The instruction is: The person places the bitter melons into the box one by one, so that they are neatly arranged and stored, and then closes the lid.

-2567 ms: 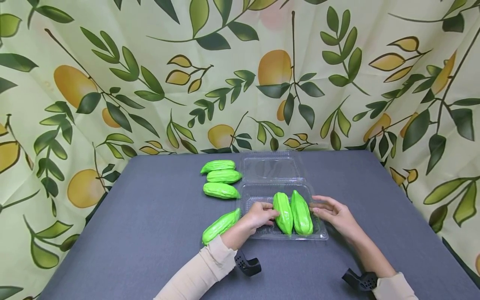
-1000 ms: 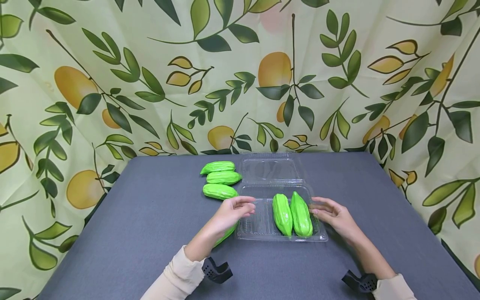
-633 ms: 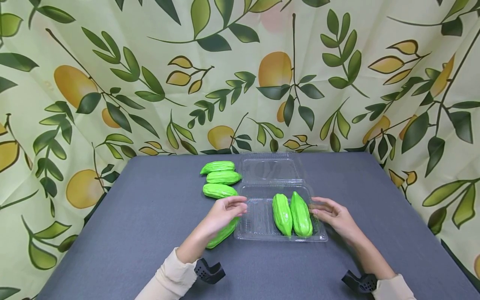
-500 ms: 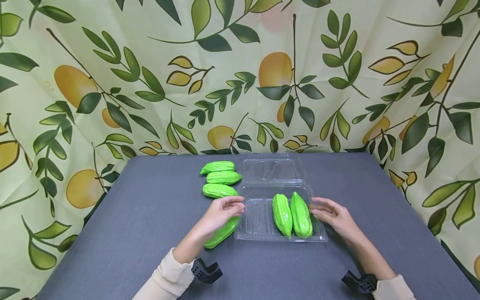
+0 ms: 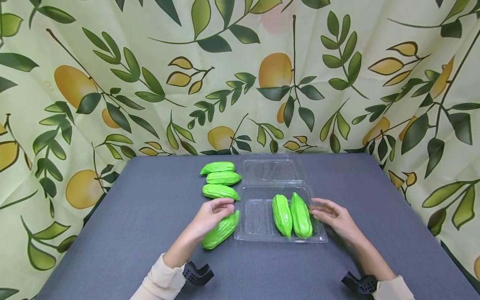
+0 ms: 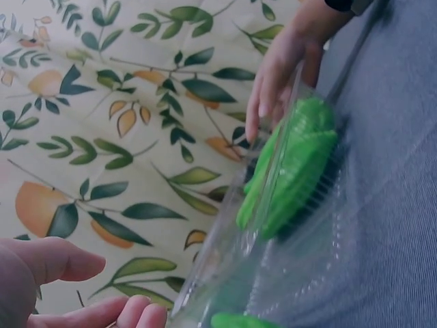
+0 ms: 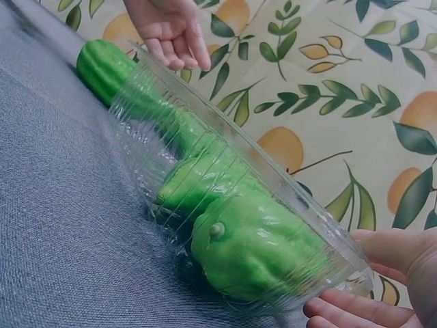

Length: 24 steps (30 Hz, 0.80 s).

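Observation:
Two bright green, ridged bitter melons, a left one [image 5: 282,215] and a right one [image 5: 301,215], lie side by side in the right half of a clear plastic clamshell box [image 5: 258,237]. My right hand [image 5: 335,216] holds the box's right side, thumb and fingers at its rim [image 7: 355,256]. My left hand [image 5: 211,216] hovers left of the box with nothing in it, fingers loosely bent. Just under it a loose bitter melon [image 5: 221,233] lies slanted on the table, partly hidden by the hand.
Three more bitter melons, a far one [image 5: 217,167], a middle one [image 5: 223,178] and a near one [image 5: 220,191], lie in a column left of the box. The box's lid [image 5: 271,168] lies folded back. A leaf-patterned cloth [image 5: 240,75] hangs behind the grey table [image 5: 157,200].
My left hand has let go of the left bitter melon in the box and moved left, over the loose one outside. My right hand has stayed at the box's side.

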Tool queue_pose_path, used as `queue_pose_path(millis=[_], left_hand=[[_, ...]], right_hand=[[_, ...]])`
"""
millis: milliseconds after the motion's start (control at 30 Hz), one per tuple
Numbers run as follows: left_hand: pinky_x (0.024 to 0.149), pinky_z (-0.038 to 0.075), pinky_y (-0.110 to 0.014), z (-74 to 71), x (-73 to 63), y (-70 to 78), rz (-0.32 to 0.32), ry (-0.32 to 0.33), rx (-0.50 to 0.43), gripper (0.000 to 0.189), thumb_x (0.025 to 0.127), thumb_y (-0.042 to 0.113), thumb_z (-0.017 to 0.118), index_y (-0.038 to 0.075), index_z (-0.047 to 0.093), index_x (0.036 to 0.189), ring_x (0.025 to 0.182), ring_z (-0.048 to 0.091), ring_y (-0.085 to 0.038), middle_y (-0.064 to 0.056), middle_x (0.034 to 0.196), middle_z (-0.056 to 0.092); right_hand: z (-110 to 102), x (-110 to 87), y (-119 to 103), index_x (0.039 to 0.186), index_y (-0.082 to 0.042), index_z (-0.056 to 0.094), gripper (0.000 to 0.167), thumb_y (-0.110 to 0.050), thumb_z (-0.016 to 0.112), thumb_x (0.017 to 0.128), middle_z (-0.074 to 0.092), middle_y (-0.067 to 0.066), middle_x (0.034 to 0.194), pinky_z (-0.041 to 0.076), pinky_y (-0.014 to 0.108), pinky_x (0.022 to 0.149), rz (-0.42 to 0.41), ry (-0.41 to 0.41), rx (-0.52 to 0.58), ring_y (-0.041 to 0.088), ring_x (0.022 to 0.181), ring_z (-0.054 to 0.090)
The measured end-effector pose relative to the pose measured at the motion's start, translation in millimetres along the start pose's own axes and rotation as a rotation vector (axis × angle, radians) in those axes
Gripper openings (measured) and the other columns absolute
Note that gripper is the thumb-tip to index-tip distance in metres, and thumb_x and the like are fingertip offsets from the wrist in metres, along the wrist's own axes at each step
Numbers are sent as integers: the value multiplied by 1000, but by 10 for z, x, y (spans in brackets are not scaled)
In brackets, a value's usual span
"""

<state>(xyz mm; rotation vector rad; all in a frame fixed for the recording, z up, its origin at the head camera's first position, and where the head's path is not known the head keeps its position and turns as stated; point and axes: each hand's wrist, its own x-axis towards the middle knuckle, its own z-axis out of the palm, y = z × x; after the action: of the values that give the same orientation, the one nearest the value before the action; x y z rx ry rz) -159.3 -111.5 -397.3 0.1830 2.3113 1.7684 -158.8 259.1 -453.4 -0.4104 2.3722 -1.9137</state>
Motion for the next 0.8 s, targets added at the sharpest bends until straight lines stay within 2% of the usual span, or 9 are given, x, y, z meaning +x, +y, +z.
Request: queue_pose_path(millis=[367,600,800], left_hand=[[81,48,-10,-165,-49,-97,-7,24,41,39,94,10,58,-11,55,127,98,62,-6,-31,120,62],[83,48,-14,-229,-76,-157,-10,8,86,40,95,13,58,-11,55,127,107,65,-21,-29,121,63],[82,49,-15,-267,-88,-220,-13,-4,124,40,95,13,58,-12,55,126,105,65,-19,-30,120,63]], right_hand=[[2,2,20,132,16,41,46,-7,56,96,69,-23,107,55,11,80,-34,-15,36,-6,98,66],[-1,4,20,132,16,42,44,-5,56,96,69,-23,107,55,11,80,-52,-21,50,-6,98,66],[-1,3,13,132,16,42,45,-6,56,96,69,-23,107,55,11,80,-35,-15,27,-7,98,66]])
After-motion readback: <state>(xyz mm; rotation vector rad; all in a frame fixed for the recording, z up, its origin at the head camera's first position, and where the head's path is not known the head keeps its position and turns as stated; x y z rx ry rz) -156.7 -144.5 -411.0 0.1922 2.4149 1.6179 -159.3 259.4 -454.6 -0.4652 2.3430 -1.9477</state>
